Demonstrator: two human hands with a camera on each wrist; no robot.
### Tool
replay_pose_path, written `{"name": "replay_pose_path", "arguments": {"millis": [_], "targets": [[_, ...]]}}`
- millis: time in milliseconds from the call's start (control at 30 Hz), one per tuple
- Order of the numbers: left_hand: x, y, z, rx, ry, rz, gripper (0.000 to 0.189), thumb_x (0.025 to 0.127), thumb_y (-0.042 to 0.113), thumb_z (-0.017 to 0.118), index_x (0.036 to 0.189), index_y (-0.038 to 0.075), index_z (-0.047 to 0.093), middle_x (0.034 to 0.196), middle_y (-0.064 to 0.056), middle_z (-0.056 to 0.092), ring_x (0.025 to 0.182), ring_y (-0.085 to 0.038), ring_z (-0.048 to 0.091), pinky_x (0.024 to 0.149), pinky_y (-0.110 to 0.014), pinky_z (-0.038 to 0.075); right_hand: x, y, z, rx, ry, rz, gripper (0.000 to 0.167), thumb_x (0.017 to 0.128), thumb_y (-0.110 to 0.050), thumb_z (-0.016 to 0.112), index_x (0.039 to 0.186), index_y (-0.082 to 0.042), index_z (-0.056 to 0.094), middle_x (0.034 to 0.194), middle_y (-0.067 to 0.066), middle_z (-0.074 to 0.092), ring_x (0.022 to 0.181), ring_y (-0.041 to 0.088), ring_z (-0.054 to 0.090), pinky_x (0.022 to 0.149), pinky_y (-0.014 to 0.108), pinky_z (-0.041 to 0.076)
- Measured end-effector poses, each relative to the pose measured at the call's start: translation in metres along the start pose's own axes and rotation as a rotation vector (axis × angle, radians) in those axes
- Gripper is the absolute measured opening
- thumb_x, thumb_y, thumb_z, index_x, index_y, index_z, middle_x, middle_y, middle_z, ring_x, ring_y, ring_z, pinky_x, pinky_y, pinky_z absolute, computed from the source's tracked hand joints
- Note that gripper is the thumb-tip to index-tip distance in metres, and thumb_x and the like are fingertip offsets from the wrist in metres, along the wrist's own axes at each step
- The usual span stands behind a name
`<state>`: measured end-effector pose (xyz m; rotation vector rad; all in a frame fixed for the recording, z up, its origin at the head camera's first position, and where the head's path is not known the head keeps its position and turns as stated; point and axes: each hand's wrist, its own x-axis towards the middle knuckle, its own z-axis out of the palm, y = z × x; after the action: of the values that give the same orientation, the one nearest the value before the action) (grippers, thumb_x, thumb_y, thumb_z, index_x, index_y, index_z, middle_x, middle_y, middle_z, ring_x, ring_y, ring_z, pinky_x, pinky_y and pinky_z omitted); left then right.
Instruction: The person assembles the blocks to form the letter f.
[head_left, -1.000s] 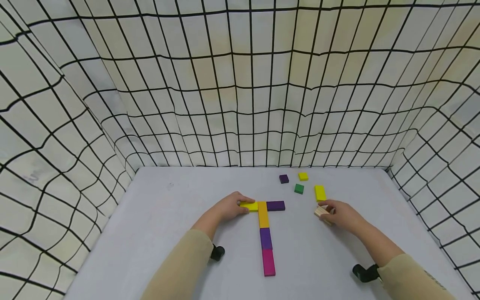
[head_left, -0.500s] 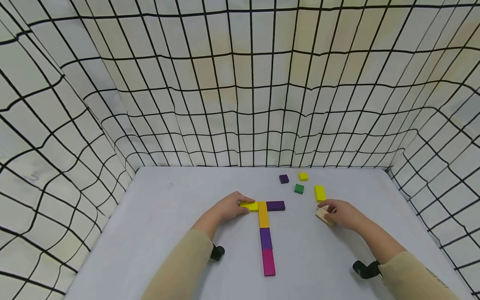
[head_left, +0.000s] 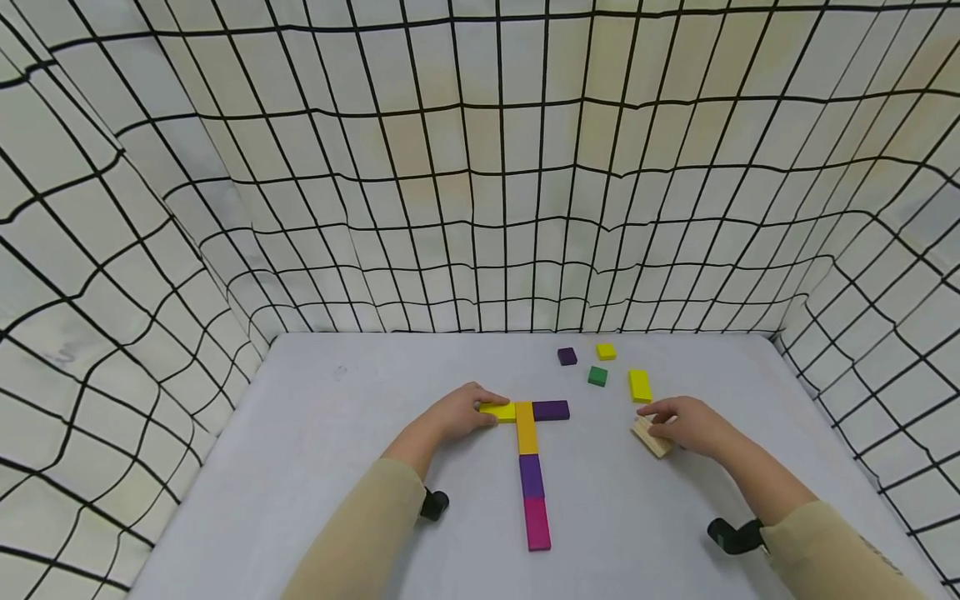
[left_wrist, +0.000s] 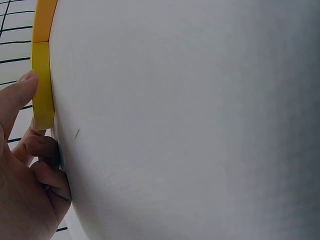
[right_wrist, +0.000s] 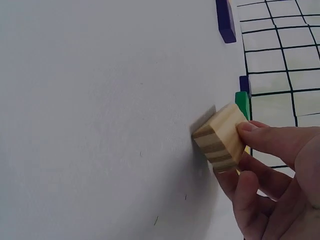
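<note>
My left hand (head_left: 457, 412) pinches the outer end of a yellow block (head_left: 501, 412), whose other end meets an orange block (head_left: 527, 429). In the left wrist view the thumb lies along one side of that yellow block (left_wrist: 43, 87). A plain wooden block (head_left: 651, 437) with striped grain is in my right hand (head_left: 688, 427). The right wrist view has the thumb on one face of the wooden block (right_wrist: 222, 137) and fingers partly hidden behind it; the block is tilted. From the orange block, a purple block (head_left: 532, 477) and a magenta block (head_left: 537, 523) run toward me.
A dark purple block (head_left: 551, 410) extends right from the orange one. Beyond lie a small dark purple block (head_left: 567, 357), a small yellow block (head_left: 606, 352), a green block (head_left: 597, 377) and a longer yellow block (head_left: 640, 386). Black netting (head_left: 525, 200) surrounds the white table (head_left: 300, 417).
The wooden block in my right hand has turned and shifted slightly toward me, with more of its upper face showing. My left hand stays on the yellow block.
</note>
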<state>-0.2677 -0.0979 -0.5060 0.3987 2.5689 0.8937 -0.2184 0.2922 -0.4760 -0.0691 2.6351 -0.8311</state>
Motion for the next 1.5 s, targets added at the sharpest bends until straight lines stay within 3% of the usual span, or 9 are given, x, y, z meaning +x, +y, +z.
{"name": "replay_pose_path", "arguments": {"millis": [267, 600, 933, 1500], "targets": [[-0.003, 0.002, -0.001, -0.016, 0.001, -0.006, 0.034, 0.095, 0.024, 0.067, 0.127, 0.035, 0.068, 0.13, -0.001, 0.055, 0.124, -0.026, 0.049, 0.109, -0.05, 0.036, 0.009, -0.006, 0.005, 0.067, 0.044, -0.031, 0.038, 0.093, -0.022, 0.07, 0.13, -0.011, 0.067, 0.111, 0.009, 0.066, 0.079, 0.018, 0.056, 0.065, 0.03, 0.052], [-0.006, 0.005, 0.0, -0.021, 0.008, -0.008, 0.034, 0.095, 0.023, 0.068, 0.127, 0.034, 0.069, 0.13, -0.002, 0.055, 0.125, -0.027, 0.048, 0.11, -0.05, 0.035, 0.031, -0.024, 0.014, 0.259, 0.118, 0.003, 0.041, 0.095, -0.023, 0.069, 0.133, -0.012, 0.064, 0.116, 0.013, 0.063, 0.081, 0.021, 0.059, 0.069, 0.032, 0.055], [-0.004, 0.002, -0.001, -0.003, 0.006, -0.016, 0.034, 0.095, 0.025, 0.067, 0.128, 0.035, 0.068, 0.132, -0.002, 0.054, 0.126, -0.027, 0.048, 0.11, -0.05, 0.035, 0.058, -0.059, 0.024, 0.444, 0.143, -0.081, 0.042, 0.096, -0.018, 0.066, 0.136, -0.008, 0.06, 0.114, 0.014, 0.065, 0.092, 0.022, 0.064, 0.069, 0.029, 0.057], [0.001, 0.001, -0.001, 0.006, -0.01, -0.013, 0.033, 0.094, 0.026, 0.069, 0.126, 0.035, 0.069, 0.128, 0.0, 0.055, 0.124, -0.024, 0.049, 0.11, -0.049, 0.035, 0.103, -0.112, 0.052, 0.479, 0.127, -0.073, 0.04, 0.097, -0.018, 0.066, 0.136, -0.014, 0.062, 0.107, 0.01, 0.066, 0.09, 0.021, 0.066, 0.074, 0.029, 0.057]]}}
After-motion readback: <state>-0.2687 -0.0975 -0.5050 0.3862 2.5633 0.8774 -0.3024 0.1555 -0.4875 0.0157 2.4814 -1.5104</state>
